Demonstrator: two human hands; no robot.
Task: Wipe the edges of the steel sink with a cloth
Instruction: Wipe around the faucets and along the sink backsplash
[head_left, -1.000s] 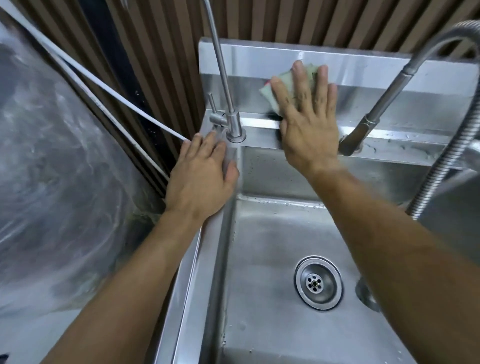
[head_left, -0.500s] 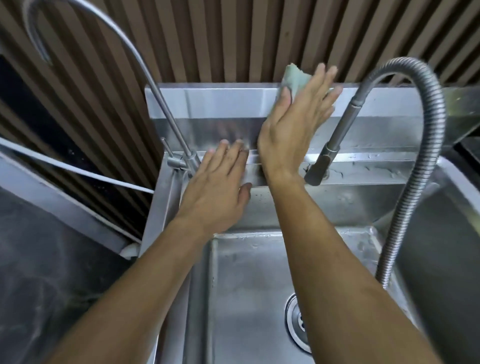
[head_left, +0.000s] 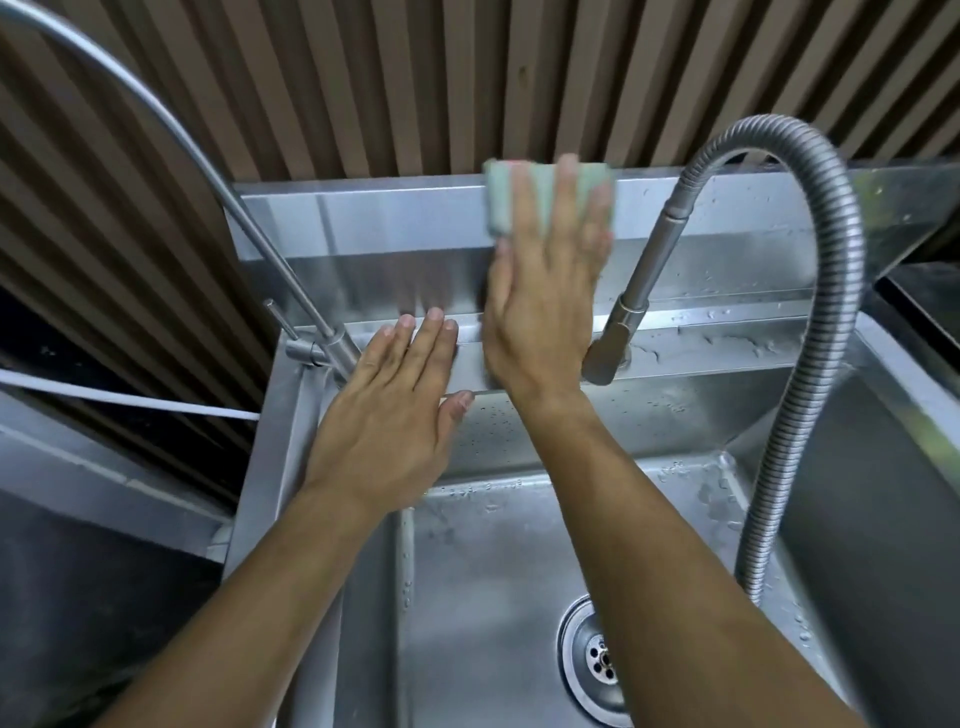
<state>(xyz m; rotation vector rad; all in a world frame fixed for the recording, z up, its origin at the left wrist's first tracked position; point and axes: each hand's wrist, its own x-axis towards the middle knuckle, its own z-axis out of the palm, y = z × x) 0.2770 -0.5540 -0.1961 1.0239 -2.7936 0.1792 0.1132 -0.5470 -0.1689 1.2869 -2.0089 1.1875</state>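
Right hand (head_left: 545, 306) flat, fingers straight and together, pressing pale green cloth (head_left: 524, 195) against top edge of the steel sink (head_left: 395, 218) backsplash. Left hand (head_left: 389, 410) flat on the sink's back ledge, fingers straight and close, holding nothing. Thin tap (head_left: 311, 348) just left of the left hand; coiled spray hose (head_left: 810, 312) arches to the right. Drain (head_left: 597, 660) in basin below

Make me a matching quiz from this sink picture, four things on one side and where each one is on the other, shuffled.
1 cloth
2 left hand
3 drain
4 flexible hose

A sink floor
B arching over the right side
C pressed flat on the backsplash's top edge under the right hand
D resting flat on the back ledge by the thin tap

Pairs: 1-C, 2-D, 3-A, 4-B
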